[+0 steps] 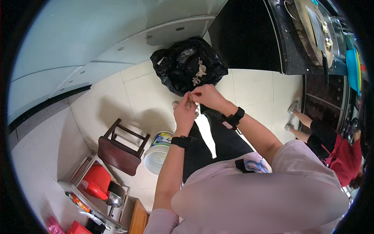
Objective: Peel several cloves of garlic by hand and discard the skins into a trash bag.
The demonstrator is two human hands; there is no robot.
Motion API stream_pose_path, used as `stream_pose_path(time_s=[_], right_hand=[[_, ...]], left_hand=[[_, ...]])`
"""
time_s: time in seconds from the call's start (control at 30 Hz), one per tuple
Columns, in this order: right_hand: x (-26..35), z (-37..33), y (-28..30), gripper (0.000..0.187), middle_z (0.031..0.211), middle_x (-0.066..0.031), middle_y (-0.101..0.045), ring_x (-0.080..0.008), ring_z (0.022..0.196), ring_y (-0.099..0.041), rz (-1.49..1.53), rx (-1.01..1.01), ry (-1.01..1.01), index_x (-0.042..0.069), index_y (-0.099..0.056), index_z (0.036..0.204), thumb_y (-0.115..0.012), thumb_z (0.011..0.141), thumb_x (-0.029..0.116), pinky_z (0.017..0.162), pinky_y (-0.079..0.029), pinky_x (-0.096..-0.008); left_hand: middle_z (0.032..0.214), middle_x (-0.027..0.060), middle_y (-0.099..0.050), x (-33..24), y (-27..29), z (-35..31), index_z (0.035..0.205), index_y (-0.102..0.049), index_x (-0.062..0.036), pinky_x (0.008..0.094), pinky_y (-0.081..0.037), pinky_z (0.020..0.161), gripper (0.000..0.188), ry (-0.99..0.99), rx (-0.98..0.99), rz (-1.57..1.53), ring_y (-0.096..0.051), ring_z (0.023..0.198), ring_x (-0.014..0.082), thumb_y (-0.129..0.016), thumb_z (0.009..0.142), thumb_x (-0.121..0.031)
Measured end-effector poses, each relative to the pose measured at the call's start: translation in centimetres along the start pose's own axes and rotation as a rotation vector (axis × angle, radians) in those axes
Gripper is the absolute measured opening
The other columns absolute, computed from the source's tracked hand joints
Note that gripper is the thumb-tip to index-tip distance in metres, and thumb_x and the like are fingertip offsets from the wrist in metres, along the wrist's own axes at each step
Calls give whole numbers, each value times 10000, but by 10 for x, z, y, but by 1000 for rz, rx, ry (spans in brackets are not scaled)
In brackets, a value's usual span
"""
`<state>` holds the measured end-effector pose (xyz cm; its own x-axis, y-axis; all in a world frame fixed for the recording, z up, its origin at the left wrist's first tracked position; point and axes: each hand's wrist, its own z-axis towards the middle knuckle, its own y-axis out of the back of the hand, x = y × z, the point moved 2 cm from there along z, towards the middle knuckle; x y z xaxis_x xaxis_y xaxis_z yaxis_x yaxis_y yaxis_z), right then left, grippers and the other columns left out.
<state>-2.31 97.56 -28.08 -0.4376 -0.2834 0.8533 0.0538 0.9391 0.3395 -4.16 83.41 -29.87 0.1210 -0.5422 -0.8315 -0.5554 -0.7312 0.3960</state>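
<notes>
Both my hands meet in the middle, over the near edge of a black plastic bag (171,72) on the floor. My left hand (184,115) is closed around a small yellowish-brown, knobbly piece (189,104), perhaps ginger or another root; its exact kind is too small to tell. With fingers pinched together, my right hand (206,94) touches the far end of that piece. Whatever sits between its fingertips is hidden. Pale scraps (200,70) lie in the opened bag just beyond my hands.
A dark wooden stool (120,154) and a white bucket (155,160) stand left of me. Further left, a rack holds a red basin (96,181). At the upper right, a counter (286,46) carries a cutting board with a knife (325,64). Another person (344,154) stands at right.
</notes>
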Motion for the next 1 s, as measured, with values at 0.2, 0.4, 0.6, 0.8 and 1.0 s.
stream_pose_path(time_s=[0.2, 0.4, 0.6, 0.8, 1.0], right_hand=[[-4, 4, -17, 213, 698, -177, -618, -314, 650, -622, -88, -122, -45, 9, -657, 777, -611, 721, 209, 611, -497, -356], [-14, 8, -19, 192, 717, -173, -634, -269, 648, -645, 70, -279, -82, -1, -645, 829, -595, 775, 176, 608, -505, -326], [-72, 25, -17, 194, 718, -111, -637, -174, 632, -646, 792, -375, -334, -44, -618, 842, -524, 849, 126, 600, -532, -263], [-121, 60, -8, 181, 710, -126, -631, -178, 619, -645, 423, -481, -323, -54, -614, 855, -515, 856, 97, 576, -518, -295], [-108, 63, -11, 243, 848, -129, -665, -190, 803, -645, 39, -339, -166, 0, -632, 1010, -545, 858, 169, 720, -492, -289]], left_hand=[[875, 142, -655, 3, 7, 10, 1186, -563, -113, 337, -479, 687, 403, -62, 35, 203, -624, 787, 287, -604, 793, -191], [992, 95, -648, 11, 9, 29, 1199, -537, -58, 276, -482, 729, 364, -9, 139, -41, -614, 855, 149, -572, 838, -95], [1029, 35, -601, 25, 17, 41, 1141, -538, -74, 221, -474, 715, 293, 152, 230, -493, -562, 869, 90, -527, 855, -16], [1043, 32, -616, 38, 23, 47, 1186, -532, -89, 209, -449, 758, 324, 172, 243, -521, -545, 904, 74, -567, 865, -77], [1043, 4, -606, 42, 20, 49, 1299, -471, -86, 183, -420, 742, 439, 203, 265, -389, -514, 851, 50, -571, 873, -116]])
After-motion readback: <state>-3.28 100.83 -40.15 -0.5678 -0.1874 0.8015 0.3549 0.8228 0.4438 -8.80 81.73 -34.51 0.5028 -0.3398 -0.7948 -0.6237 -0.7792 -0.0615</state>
